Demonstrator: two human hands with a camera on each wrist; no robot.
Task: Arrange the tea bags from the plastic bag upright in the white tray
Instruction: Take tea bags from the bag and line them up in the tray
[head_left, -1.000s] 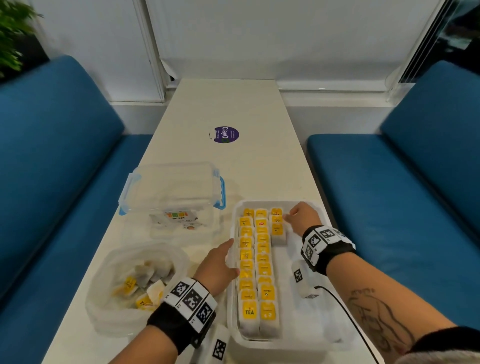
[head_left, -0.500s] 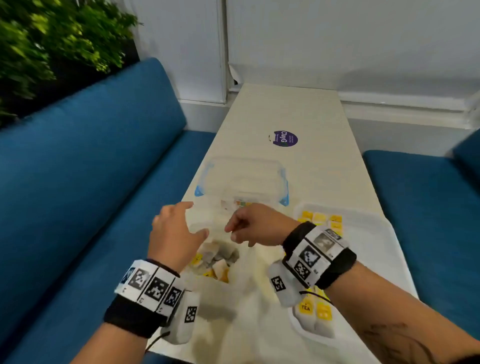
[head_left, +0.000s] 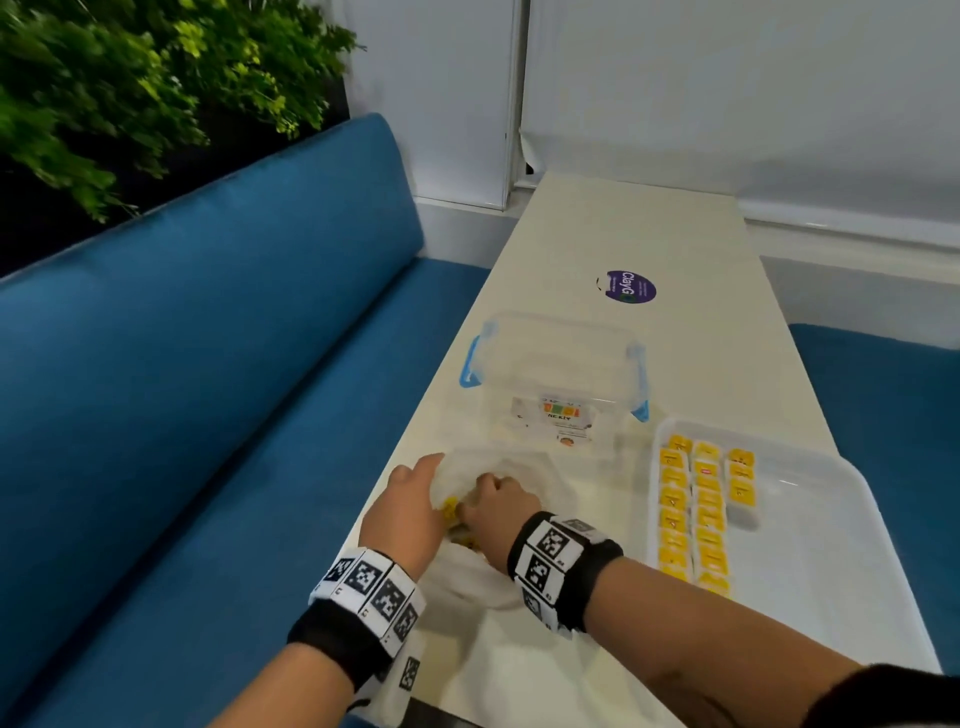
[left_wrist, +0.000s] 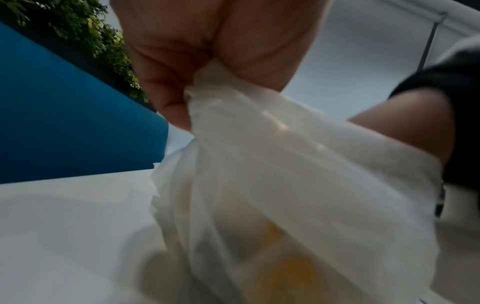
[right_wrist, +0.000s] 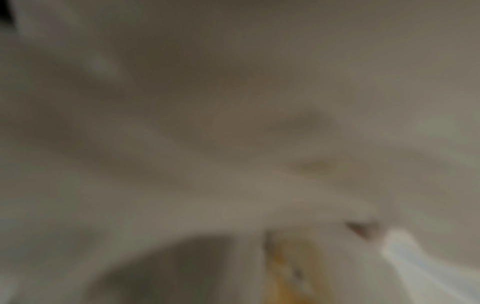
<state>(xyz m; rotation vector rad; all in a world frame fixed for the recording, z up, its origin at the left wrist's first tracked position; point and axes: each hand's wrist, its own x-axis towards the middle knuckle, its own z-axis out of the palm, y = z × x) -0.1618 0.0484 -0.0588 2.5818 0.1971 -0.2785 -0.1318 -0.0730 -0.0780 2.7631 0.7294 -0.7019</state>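
Tea bags: upright rows in white tray, 3 o'clock of plastic bag.
Left hand: fingers bunch bag's edge.
Right hand: inside bag; finger state unclear.

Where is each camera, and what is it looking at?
Head: worn on the head, looking down at the table; both hands, left hand and right hand, reach the plastic bag, white tray to the right.
Left wrist: looks along the hand; fingers pinch the bag's edge.
Right wrist: inside the bag, a blur; no fingers can be made out.
Shared: the plastic bag and yellow tea bags show in head and left wrist views.
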